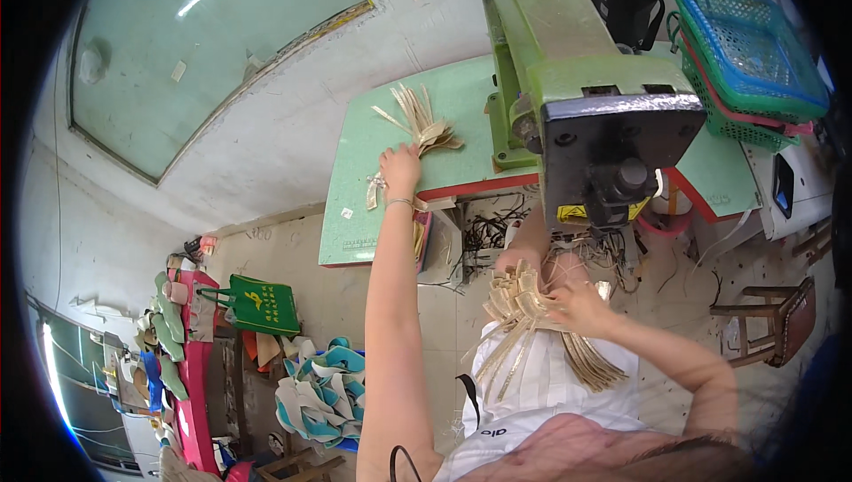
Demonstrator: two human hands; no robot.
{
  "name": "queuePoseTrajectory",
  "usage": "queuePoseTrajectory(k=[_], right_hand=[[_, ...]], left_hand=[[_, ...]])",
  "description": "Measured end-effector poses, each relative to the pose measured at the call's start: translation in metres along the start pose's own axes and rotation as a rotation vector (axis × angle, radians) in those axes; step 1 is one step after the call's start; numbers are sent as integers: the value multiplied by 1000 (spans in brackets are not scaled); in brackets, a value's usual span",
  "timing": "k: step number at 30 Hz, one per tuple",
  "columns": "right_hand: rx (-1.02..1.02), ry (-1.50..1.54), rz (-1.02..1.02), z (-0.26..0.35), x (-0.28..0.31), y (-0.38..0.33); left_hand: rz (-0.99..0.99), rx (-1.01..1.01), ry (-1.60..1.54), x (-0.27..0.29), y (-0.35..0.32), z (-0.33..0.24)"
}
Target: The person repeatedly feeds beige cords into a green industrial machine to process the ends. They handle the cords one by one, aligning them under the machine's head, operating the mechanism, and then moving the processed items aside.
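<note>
From the head view, the left hand (401, 165) reaches across the green table (355, 216), fingers closing on a fan of tan strips (426, 122). The right hand (581, 304) grips a bundle of strips (524, 304) in the lap, below the green machine (586, 82).

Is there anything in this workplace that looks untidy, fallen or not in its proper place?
Yes. Below the green machine, a tangle of loose wires hangs under the table edge. Cut shoe pieces lie piled on the floor. The strips by the left hand fan out unevenly.
</note>
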State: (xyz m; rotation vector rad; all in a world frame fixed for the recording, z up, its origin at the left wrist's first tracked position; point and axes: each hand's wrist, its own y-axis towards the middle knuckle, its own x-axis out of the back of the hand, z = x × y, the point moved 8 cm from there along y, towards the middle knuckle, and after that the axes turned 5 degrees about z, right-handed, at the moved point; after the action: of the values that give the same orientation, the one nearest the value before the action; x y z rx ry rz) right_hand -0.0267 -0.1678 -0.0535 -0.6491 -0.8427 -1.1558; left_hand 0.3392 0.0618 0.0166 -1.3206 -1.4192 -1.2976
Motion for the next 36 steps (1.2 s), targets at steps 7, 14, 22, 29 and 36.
queuePoseTrajectory(k=[7, 14, 22, 29, 36], right_hand=[[49, 56, -80, -24, -44, 1], [16, 198, -20, -17, -41, 4], [17, 155, 15, -11, -39, 5], [34, 83, -52, -20, -47, -4], [42, 86, 18, -19, -56, 1]], left_hand=[[-444, -346, -691, 91, -100, -61], [-677, -631, -1491, 294, -307, -48], [-392, -1352, -1615, 334, -346, -101], [-365, -1403, -1649, 333, -346, -106], [-365, -1434, -1651, 336, -354, -105]])
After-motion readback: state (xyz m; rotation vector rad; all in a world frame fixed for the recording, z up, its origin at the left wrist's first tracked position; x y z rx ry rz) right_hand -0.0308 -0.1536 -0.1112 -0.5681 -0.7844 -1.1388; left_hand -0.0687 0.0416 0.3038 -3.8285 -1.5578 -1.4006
